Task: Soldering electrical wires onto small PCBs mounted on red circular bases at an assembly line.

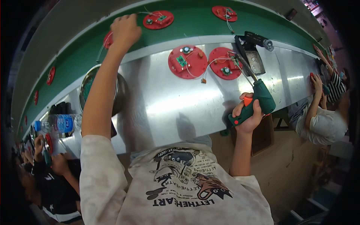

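Right hand (249, 118) wraps a green pistol-shaped tool (265, 98), its nozzle (252, 70) angling forward-left toward the right-hand one of two wired red discs (191, 63) on the steel worktop (165, 101), while the left hand (125, 32) hovers over the green belt (195, 23), fingers curled, any hold hidden. Ahead of the tool grip, one open black box (262, 68) and one black cylinder (258, 39) crowd the discs; far left of it, the left forearm (99, 101) partly blocks one metal bowl (120, 93), near one blue-capped bottle (64, 123). Three belt discs (158, 20) lie around or right of the left hand, at least three farther left.
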Demonstrator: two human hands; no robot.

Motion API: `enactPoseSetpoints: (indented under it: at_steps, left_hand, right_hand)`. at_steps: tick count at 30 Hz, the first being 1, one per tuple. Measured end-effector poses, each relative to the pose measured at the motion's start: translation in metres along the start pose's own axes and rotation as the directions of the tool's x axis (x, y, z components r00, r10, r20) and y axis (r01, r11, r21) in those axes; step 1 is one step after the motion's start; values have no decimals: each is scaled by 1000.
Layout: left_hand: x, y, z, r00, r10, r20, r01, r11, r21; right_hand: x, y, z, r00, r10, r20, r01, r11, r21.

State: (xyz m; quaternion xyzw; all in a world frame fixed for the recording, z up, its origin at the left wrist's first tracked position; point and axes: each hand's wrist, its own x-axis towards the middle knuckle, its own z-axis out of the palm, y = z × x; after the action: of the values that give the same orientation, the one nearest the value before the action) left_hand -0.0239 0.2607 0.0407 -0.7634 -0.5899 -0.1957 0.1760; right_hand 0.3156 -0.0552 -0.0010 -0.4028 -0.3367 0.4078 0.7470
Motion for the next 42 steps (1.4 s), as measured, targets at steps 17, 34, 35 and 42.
enactPoseSetpoints:
  at_steps: [17, 34, 35, 42]
  left_hand:
    - [-39, 27, -71, 883, 358, 303, -105, 781, -615]
    - [-175, -57, -130, 999, 49, 14, -36, 871, -490]
    - [-178, -70, -127, 987, 137, 86, -89, 902, -423]
    - [-175, -80, -111, 960, 219, 174, -128, 896, -425]
  right_hand:
    - [-4, 5, 6, 988, 115, -107, -107, 991, 78]
    - [1, 4, -3, 991, 113, -77, -107, 992, 68]
    - [1, 4, -1, 992, 113, -60, -109, 992, 65]
    - [2, 3, 9, 991, 88, -99, -86, 996, 24]
